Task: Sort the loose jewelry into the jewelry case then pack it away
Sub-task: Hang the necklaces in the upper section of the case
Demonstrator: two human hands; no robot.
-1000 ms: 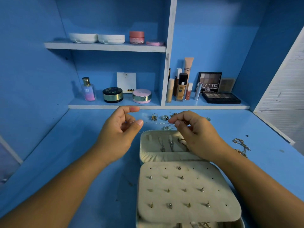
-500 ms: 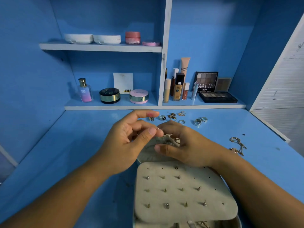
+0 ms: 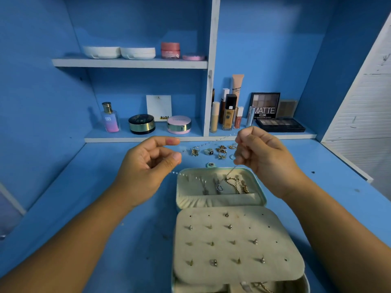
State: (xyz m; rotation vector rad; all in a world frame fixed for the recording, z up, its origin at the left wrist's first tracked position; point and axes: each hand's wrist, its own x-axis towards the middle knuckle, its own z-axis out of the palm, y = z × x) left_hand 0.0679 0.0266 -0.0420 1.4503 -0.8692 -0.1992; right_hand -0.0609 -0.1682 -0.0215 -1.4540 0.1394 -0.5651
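**A:** What has the right hand (image 3: 260, 153) got?

**B:** Its fingers are curled tight on a thin silvery bead chain (image 3: 211, 142) that runs across to the left hand (image 3: 148, 163). A strand also drops from under the right hand into the lid of the pale green, cream-lined jewelry case (image 3: 211, 201). I can't tell if it's the same chain.

**A:** And the left hand?

**B:** Thumb and forefinger curve towards each other with a gap showing. The chain is too faint there to tell whether they pinch it.

**A:** How would you hang it well?

**B:** I'd draw it taut and lower it onto a free one of the small cream hooks (image 3: 191, 178) below the left fingertips. That stays clear of the gold and silver necklaces (image 3: 234, 183) under the right hand, so nothing tangles.

**A:** What's unclear?

**B:** The hooks are tiny. The cream earring panel (image 3: 232, 244) near the wrists covers the tray. The right knuckles partly hide the loose metal rings (image 3: 211, 152) beyond the hands.
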